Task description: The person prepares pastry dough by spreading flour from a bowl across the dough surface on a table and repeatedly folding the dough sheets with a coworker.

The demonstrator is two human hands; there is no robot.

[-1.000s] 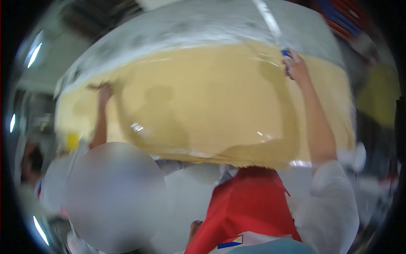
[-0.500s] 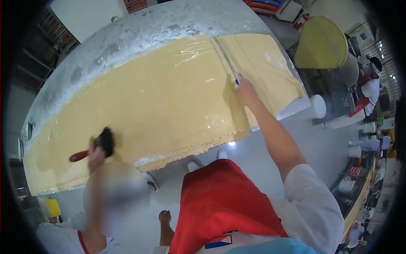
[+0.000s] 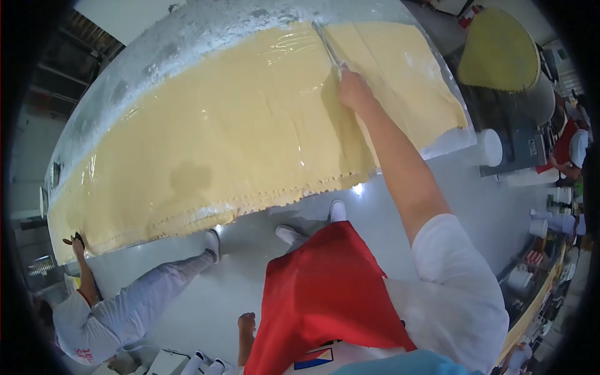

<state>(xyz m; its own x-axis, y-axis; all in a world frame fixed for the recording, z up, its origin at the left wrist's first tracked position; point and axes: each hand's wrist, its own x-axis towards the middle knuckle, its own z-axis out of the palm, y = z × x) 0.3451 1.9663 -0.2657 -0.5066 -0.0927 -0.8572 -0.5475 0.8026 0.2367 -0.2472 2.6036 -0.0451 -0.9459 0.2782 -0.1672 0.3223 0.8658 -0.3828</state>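
A wide sheet of pale yellow dough (image 3: 237,119) with a glossy, wet-looking top covers much of the table. My right hand (image 3: 355,90) grips the handle of a long knife (image 3: 327,45), whose narrow blade points to the far edge of the sheet. Along the blade runs a line between the main sheet and the right-hand section of dough (image 3: 400,75). My left hand (image 3: 247,322) hangs low beside my red apron (image 3: 322,284), fingers curled and away from the dough; I see nothing in it.
The floured metal table (image 3: 150,59) shows behind the dough. At far left, a co-worker's hand (image 3: 77,246) holds a brush over the sheet's end. A white bucket (image 3: 490,147) and a machine with a large yellowish round top (image 3: 499,50) stand right. Other people work farther right.
The co-worker with the brush has moved away to the left end of the table. My right hand, still on the knife, now appears higher in view; the camera view has also shifted.
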